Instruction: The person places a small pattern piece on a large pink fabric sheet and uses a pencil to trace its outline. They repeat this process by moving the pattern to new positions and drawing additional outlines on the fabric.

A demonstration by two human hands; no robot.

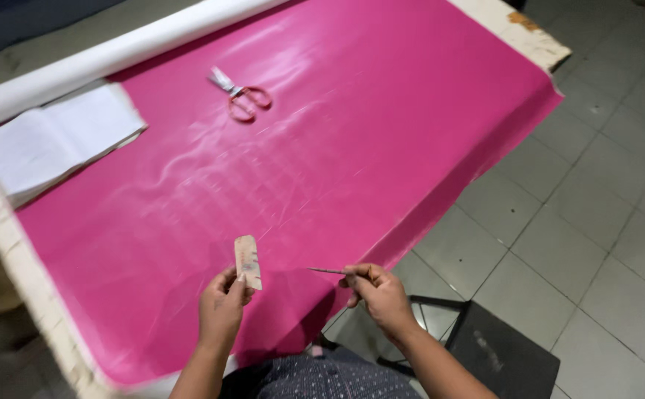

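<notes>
A shiny pink fabric (322,148) lies spread over a worn white table (12,244). My left hand (223,307) holds a small flat tan piece (248,261), like tailor's chalk, upright above the fabric's near edge. My right hand (378,292) pinches a thin metal blade or needle-like tool (328,271), its tip pointing left toward the tan piece. The two items are a short gap apart. Red-handled scissors (240,94) lie on the fabric at the far side.
A white fabric roll (101,59) runs along the table's far edge, with folded white cloth (56,140) beside it. A dark stool (500,347) stands on the grey tiled floor (588,222) at my right.
</notes>
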